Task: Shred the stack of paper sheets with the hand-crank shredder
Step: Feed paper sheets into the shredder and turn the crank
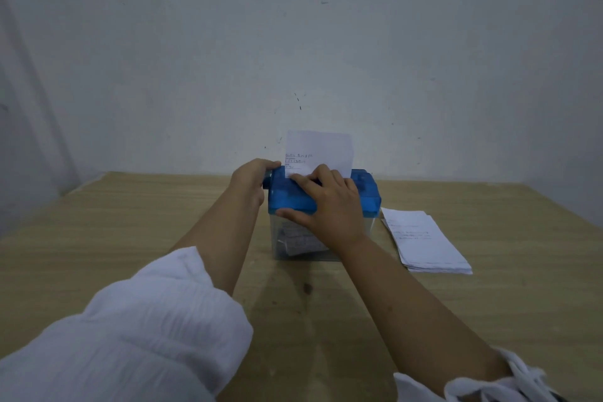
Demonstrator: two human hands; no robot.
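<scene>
Head view, count: one hand-crank shredder (368, 196), one sheet (321, 148) standing in its slot, one stack of paper sheets (424, 238), two hands, two white sleeves (146, 336).
Left hand (251, 179): arm stretched forward, fingers curled round the crank (268, 179) on the left side of the shredder and closed on it; most of the crank is hidden inside the fist.
Right hand (326, 206): lies palm down on the lid (370, 188), fingers apart and pressing. The fingertips (295, 177) touch the foot of the sheet and the thumb lies along the near edge of the lid. It grips nothing.
Sheet: upright just beyond the right hand's fingers, white and rectangular, with some handwritten lines low on its left.
Stack: flat on the table (98, 222), to the right of the right hand and near the shredder, its edges a little fanned.
Shredder: box shape with a blue plastic lid, and a clear bin (280, 248) under the right palm with cut paper (300, 240) inside.
Table: light wood grain, smooth.
Wall (293, 42): pale grey, with small dark marks, beyond both hands.
Sleeves: crinkled soft cloth, pushed up the forearms.
</scene>
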